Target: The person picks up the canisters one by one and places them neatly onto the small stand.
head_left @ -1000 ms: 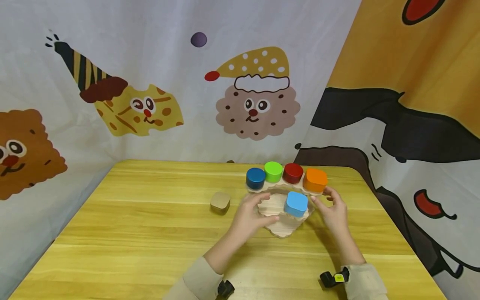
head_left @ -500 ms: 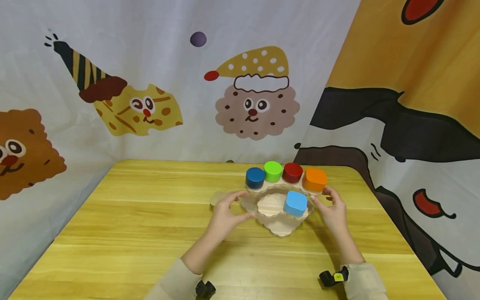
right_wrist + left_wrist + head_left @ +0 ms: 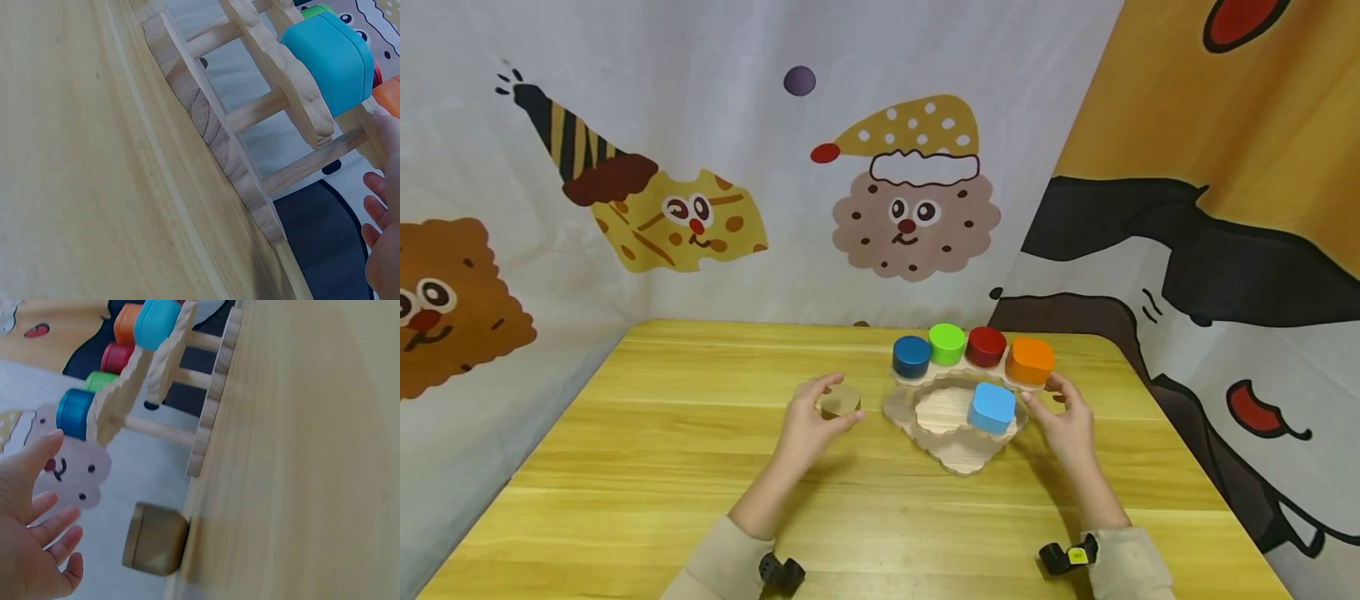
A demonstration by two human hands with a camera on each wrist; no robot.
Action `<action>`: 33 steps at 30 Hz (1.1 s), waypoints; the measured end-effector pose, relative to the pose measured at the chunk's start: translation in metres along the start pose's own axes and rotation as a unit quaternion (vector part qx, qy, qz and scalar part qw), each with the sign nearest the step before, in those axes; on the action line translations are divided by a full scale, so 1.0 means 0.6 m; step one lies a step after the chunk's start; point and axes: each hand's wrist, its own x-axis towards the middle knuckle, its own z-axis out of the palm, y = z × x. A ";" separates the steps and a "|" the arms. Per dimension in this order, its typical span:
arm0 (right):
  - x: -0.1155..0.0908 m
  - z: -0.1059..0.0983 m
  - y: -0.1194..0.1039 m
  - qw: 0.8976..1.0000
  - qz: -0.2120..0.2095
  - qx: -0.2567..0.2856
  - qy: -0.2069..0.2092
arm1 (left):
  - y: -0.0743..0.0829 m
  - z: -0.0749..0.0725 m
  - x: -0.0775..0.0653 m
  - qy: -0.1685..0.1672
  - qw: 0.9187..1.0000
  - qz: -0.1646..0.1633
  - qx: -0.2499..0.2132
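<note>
A gold-brown block [image 3: 840, 402] with rounded corners sits on the table left of a tiered wooden stand [image 3: 951, 454]. My left hand [image 3: 805, 425] is beside that block, thumb and index finger spread on either side; in the left wrist view the hand [image 3: 37, 531] is apart from the block [image 3: 156, 539]. My right hand [image 3: 1070, 421] holds the right end of the stand's upper tier, thumb in front, below the orange block [image 3: 1031, 360]. A light blue block [image 3: 992, 408] rests on the stand's lower tier. Part of the right fingers is hidden.
On the upper tier stand a dark blue block [image 3: 912, 357], a green block [image 3: 947, 344] and a red block [image 3: 986, 347]. The wooden table [image 3: 700, 467] ends at a printed curtain [image 3: 737, 100] behind.
My left hand has moved left, away from the front of the stand, to the gold-brown block. My right hand, the stand and its blocks have stayed in place.
</note>
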 end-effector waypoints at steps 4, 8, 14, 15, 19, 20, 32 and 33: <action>0.000 0.000 0.002 1.000 -0.003 -0.003 -0.001 | -0.015 -0.008 0.005 -0.010 1.000 -0.022 0.003; -0.001 0.000 0.003 1.000 -0.001 -0.003 -0.006 | -0.031 -0.011 0.009 -0.017 0.999 -0.042 0.006; -0.002 -0.001 0.000 1.000 0.002 -0.007 -0.011 | -0.053 -0.014 0.010 -0.035 0.996 -0.079 -0.002; -0.002 -0.001 0.000 1.000 0.002 -0.008 -0.010 | -0.057 -0.014 0.010 -0.040 0.996 -0.083 -0.003; -0.002 0.000 -0.001 1.000 0.002 -0.005 -0.006 | -0.073 -0.014 0.012 -0.054 0.994 -0.095 -0.005; -0.001 0.000 0.000 1.000 0.002 -0.004 -0.004 | -0.076 -0.013 0.012 -0.056 0.994 -0.098 -0.007; 0.000 0.000 -0.001 1.000 -0.004 0.000 0.002 | -0.095 -0.006 0.020 -0.076 0.991 -0.112 -0.022; 0.000 0.000 -0.001 1.000 -0.005 0.000 0.002 | -0.096 -0.005 0.021 -0.076 0.991 -0.112 -0.025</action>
